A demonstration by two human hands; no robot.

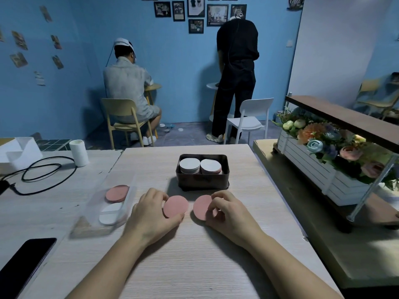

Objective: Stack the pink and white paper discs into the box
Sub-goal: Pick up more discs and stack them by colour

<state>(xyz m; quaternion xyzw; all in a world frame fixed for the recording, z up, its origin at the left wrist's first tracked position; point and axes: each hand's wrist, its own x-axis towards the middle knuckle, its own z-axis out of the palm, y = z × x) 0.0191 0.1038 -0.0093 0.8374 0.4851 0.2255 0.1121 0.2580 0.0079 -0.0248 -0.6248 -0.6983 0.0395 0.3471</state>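
Fingers (158,194) of the left hand (151,214) curled round a pink paper disc (176,206), pinching its edge against the thumb. The right hand (228,214) pinched a second pink disc (199,207) the same way. Both discs were low at the wooden table (194,255), just in front of the dark box (203,183), where two white-topped stacks (189,165) stood side by side near the rim. Such thin paper could buckle or slip from a light pinch, and a disc set off-centre might slide off a tall stack.

L hand (150,212) holds pink disc (176,206) | R hand (225,212) holds 2nd disc (199,207)
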